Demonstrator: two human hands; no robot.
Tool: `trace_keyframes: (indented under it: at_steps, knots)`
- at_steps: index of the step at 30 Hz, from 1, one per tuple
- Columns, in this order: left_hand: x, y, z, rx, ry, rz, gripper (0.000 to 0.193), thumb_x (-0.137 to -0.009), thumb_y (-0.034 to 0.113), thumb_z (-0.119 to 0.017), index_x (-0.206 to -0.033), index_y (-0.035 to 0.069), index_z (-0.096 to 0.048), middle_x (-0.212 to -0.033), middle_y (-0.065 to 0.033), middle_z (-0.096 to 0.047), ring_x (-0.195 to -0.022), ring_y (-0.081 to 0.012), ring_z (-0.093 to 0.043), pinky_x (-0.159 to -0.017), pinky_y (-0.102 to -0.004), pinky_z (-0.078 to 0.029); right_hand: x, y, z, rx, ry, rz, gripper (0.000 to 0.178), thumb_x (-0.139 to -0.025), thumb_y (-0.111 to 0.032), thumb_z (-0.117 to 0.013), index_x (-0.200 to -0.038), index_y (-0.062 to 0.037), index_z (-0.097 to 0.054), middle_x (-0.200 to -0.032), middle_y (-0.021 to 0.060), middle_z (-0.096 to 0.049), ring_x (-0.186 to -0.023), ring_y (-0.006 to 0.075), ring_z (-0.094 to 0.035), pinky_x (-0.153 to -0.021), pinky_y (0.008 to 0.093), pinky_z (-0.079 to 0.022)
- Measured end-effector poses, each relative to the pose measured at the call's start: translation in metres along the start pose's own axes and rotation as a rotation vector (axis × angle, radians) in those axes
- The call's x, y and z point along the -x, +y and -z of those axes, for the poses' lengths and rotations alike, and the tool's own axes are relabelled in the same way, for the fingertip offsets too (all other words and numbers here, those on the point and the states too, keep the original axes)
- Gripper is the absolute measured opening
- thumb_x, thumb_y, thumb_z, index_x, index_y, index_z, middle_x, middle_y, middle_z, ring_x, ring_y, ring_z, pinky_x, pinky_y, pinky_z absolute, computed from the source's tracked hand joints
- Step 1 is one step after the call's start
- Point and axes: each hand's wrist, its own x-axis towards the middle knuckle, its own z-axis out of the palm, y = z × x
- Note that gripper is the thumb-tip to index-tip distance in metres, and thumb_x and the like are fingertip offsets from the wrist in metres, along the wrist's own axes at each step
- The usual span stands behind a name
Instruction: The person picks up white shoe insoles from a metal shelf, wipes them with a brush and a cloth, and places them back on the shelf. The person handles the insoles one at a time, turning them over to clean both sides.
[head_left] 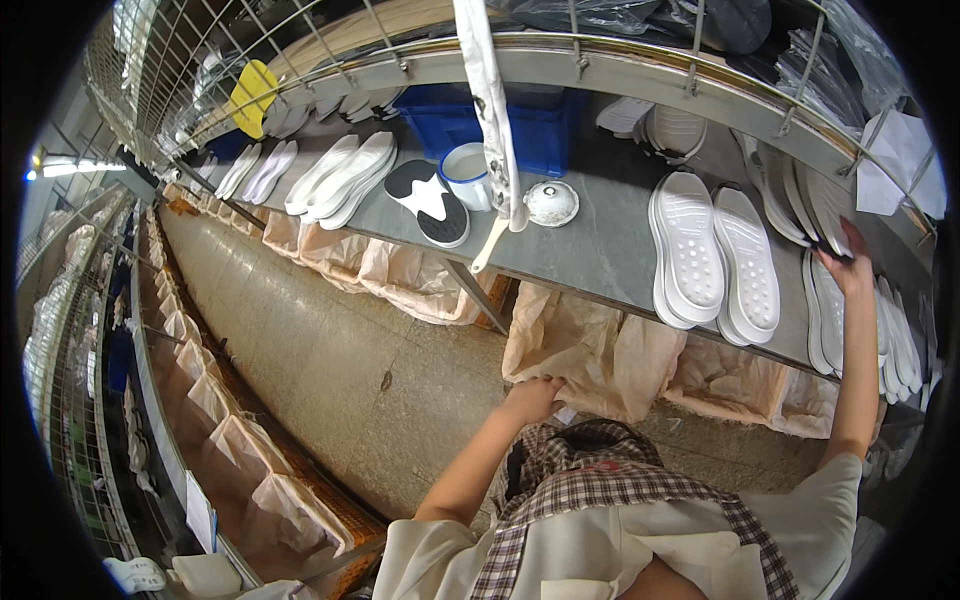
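Note:
My right hand (848,262) reaches over the right side of the grey shelf. Its fingers and thumb close round the near end of some pale shoe soles (822,205) leaning there. Just below that hand lie more white soles (822,310). Left of it, two stacks of white shoe soles (690,250) with round bumps at the heel lie side by side. My left hand (535,398) is low, by the shelf's front, beside a plastic-lined crate (590,345). Its fingers are curled, and a small white thing (566,414) shows beside them; whether it is held is hidden.
A white mug (466,178), a lidded pot (551,204), a brush (490,246) and a black-and-white sole (428,203) stand before a blue bin (545,125). Wire mesh (690,60) crosses above the shelf. More lined crates (240,460) line the aisle floor (330,340) at left.

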Motion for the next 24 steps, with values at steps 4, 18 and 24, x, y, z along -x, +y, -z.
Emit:
trace_keyframes:
  at_steps: [4, 18, 24]
  knots:
    - [-0.008, 0.027, 0.015, 0.020, 0.054, -0.142, 0.046, -0.086, 0.029, -0.060, -0.126, 0.011, -0.048, -0.121, -0.0142, -0.055, -0.108, -0.0335, -0.056, -0.086, -0.0428, -0.048, 0.055, -0.015, 0.034, -0.032, -0.069, -0.011, 0.033, -0.090, -0.021, -0.055, -0.119, -0.0042, -0.055, -0.118, 0.0148, -0.059, -0.107, 0.0350, -0.058, -0.094, 0.0553, -0.046]
    - [-0.038, 0.228, 0.045, 1.039, -0.248, -0.748, 0.091, -0.087, 0.038, -0.065, -0.146, 0.001, -0.006, -0.139, -0.0186, -0.041, -0.120, -0.0312, -0.049, -0.096, -0.0392, -0.044, 0.342, 0.057, 0.096, -0.119, 0.385, 0.236, 0.053, -0.086, -0.024, -0.063, -0.132, -0.0038, -0.045, -0.126, 0.0164, -0.053, -0.116, 0.0319, -0.051, -0.094, 0.0511, -0.047]
    - [0.010, 0.269, 0.070, 1.413, -0.674, -0.336, 0.087, -0.091, 0.039, -0.057, -0.149, 0.018, 0.004, -0.148, -0.0164, -0.025, -0.134, -0.0311, -0.030, -0.102, -0.0414, -0.036, 0.472, 0.137, 0.122, 0.561, 0.298, 0.469, 0.052, -0.090, -0.026, -0.058, -0.133, -0.0024, -0.043, -0.135, 0.0171, -0.045, -0.118, 0.0309, -0.048, -0.097, 0.0437, -0.045]
